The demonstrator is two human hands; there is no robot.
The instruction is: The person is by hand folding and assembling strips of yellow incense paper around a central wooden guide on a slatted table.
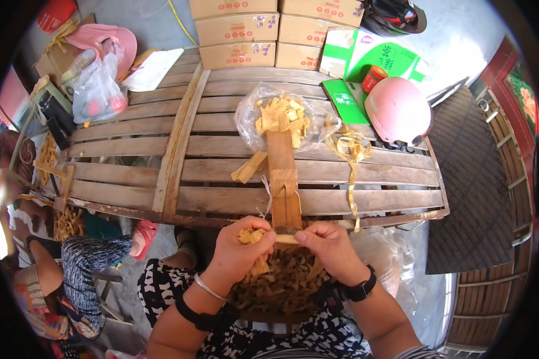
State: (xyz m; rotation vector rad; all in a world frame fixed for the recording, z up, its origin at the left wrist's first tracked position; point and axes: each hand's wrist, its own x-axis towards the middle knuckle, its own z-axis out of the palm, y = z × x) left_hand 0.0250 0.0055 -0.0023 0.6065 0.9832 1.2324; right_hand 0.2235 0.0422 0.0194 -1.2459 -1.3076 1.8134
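My left hand [247,244] holds a bunch of pale yellow dried strips [251,236] in its palm. Between its thumb and the fingertips of my right hand [325,249] a short yellow piece [286,239] is stretched level. Both hands are just past the near end of a narrow wooden board [285,197], which has a raised block and a small upright pin and is tied on with white string. At the board's far end, folded yellow pieces [283,116] lie on a clear plastic bag [247,121]. A flat yellow bundle [249,167] rests left of the board. Below my hands is a heap of brownish pieces [283,282].
The slatted wooden table [224,195] carries a yellow ribbon-like strip [351,179], a pink helmet [397,110], a red can [373,79], green-and-white cardboard [348,101] and a plastic bag [99,92]. Stacked cartons [238,54] stand behind. Another person [58,287] sits at the left.
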